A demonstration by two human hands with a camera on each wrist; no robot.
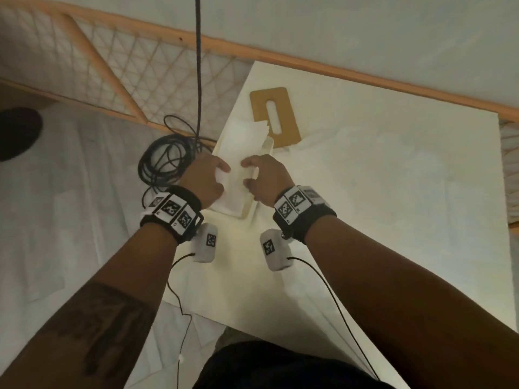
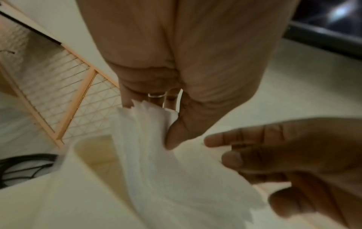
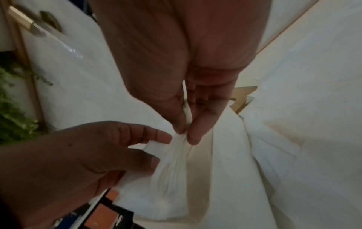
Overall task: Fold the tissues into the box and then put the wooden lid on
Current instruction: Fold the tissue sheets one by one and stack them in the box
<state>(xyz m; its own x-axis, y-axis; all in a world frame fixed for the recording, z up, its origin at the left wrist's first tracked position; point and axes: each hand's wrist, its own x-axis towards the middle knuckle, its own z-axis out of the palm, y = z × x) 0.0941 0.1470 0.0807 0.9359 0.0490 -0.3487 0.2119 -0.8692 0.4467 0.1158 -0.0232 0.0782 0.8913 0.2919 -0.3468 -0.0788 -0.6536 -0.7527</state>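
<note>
Black wristbands (image 1: 171, 217) with checkered marker tags, white wired camera pods (image 1: 275, 249), ring (image 2: 156, 94), forearm tattoo (image 1: 104, 327)

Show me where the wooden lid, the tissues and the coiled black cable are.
wooden lid (image 1: 286, 130): head view, wood right of its slot.
tissues (image 1: 241, 138): head view, middle of the stack.
coiled black cable (image 1: 157, 161): head view, left side of the coil.

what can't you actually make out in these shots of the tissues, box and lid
- Inside of the box: head view, covered by the tissues and both hands.
- Near end of the wooden lid: head view, hidden behind the tissues.
- How many tissues are held: wrist views, blurred folds.
- Left hand fingers: left wrist view, tucked behind palm and tissues.
- Right hand: wrist view, top cut off by the frame edge.
</note>
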